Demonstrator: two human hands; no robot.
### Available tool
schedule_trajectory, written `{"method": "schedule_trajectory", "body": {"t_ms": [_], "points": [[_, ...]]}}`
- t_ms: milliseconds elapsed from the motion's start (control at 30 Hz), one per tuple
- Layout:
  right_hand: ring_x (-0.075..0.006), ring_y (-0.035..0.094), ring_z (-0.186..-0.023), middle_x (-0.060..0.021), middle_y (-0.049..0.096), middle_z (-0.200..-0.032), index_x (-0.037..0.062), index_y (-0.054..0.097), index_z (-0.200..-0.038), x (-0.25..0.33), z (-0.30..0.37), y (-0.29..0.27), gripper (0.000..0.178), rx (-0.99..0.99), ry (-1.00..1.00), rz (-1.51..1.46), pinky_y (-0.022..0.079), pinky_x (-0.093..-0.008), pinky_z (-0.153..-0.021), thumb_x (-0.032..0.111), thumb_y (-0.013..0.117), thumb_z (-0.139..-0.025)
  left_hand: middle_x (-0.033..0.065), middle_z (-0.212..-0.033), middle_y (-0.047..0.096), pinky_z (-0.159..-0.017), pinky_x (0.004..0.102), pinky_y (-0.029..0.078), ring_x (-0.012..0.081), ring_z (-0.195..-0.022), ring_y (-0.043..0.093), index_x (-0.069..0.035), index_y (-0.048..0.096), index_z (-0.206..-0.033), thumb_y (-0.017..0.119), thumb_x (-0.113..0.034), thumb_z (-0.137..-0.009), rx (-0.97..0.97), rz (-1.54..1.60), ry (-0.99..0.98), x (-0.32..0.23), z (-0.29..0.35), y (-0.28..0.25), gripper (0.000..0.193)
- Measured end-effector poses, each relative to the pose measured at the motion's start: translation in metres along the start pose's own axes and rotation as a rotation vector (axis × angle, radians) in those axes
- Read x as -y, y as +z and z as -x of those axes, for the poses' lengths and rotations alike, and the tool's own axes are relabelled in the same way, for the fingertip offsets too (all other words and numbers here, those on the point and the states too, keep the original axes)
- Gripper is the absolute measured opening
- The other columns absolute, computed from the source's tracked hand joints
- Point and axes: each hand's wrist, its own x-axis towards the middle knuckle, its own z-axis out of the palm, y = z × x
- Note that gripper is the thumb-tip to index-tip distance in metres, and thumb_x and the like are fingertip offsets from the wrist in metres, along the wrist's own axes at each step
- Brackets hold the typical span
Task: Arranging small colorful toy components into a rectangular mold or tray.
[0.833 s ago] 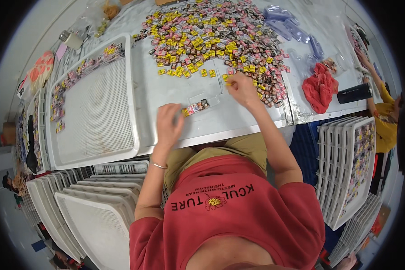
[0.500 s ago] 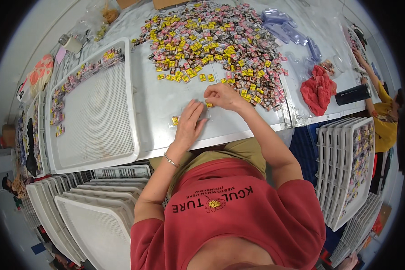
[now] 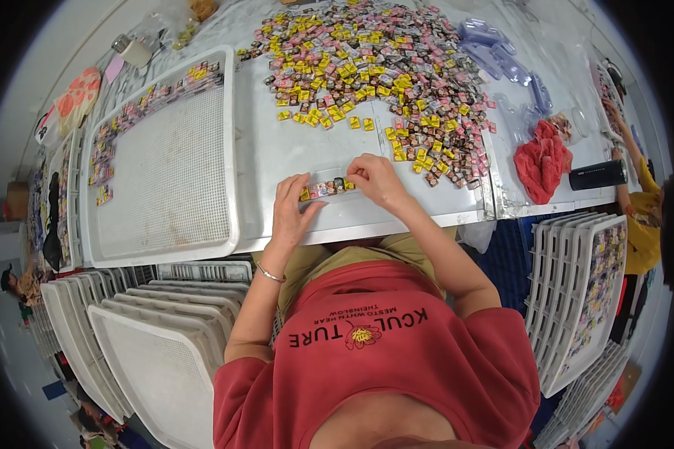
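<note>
A short row of small printed pieces, yellow, pink and dark, lies on the metal table close to its front edge. Clear plastic seems to surround it. My left hand rests at the row's left end, its fingers stretched and its thumb apart on the near side. At the right end, my right hand pinches a small yellow piece between thumb and fingertips, against the row; the fingers partly hide it. Beyond my hands spreads a large loose pile of the same small pieces, with two yellow ones lying apart at its near edge.
To the left stands a white mesh tray with filled clear packs along its far and left edges. A red cloth, a black bottle and clear plastic cases lie right. Stacked trays flank me; another person works far right.
My left hand has moved left, uncovering the row, which now shows more pieces. My right hand has shifted slightly right and holds a yellow piece at the row's end. The view has shifted slightly.
</note>
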Motion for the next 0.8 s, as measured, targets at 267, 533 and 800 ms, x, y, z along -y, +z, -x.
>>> {"method": "schedule_trajectory", "body": {"t_ms": [267, 533, 800], "points": [[-0.0255, 0.055, -0.073, -0.0073, 0.053, -0.076, 0.0051, 0.063, -0.081, 0.003, 0.019, 0.004, 0.008, -0.214, -0.353, 0.37, 0.047, -0.0354, -0.062, 0.006, 0.066, -0.073, 0.0156, -0.111, 0.057, -0.084, 0.0367, 0.048, 0.0312, -0.102, 0.055, 0.001, 0.058, -0.108, 0.077, -0.008, -0.066, -0.069, -0.041, 0.052, -0.002, 0.007, -0.006, 0.047], [-0.0235, 0.053, -0.078, -0.0044, 0.056, -0.08, 0.0079, 0.064, -0.079, 0.001, 0.03, 0.006, 0.006, -0.221, -0.408, 0.452, 0.047, -0.0347, -0.067, 0.01, 0.065, -0.074, 0.0154, -0.106, 0.058, -0.084, 0.0377, 0.047, 0.0326, -0.098, 0.055, 0.001, 0.06, -0.099, 0.076, -0.008, -0.067, -0.012, -0.098, 0.141, 0.001, 0.004, -0.012, 0.037], [-0.0313, 0.058, -0.082, -0.0113, 0.061, -0.087, 0.0063, 0.065, -0.079, -0.034, -0.002, -0.086, 0.007, -0.386, -0.058, 0.508, 0.048, -0.04, -0.072, 0.01, 0.065, -0.074, 0.0154, -0.104, 0.059, -0.086, 0.0374, 0.046, 0.0326, -0.097, 0.055, 0.001, 0.06, -0.097, 0.07, -0.006, -0.072, -0.024, -0.068, 0.124, -0.02, -0.009, -0.025, 0.028]]}}
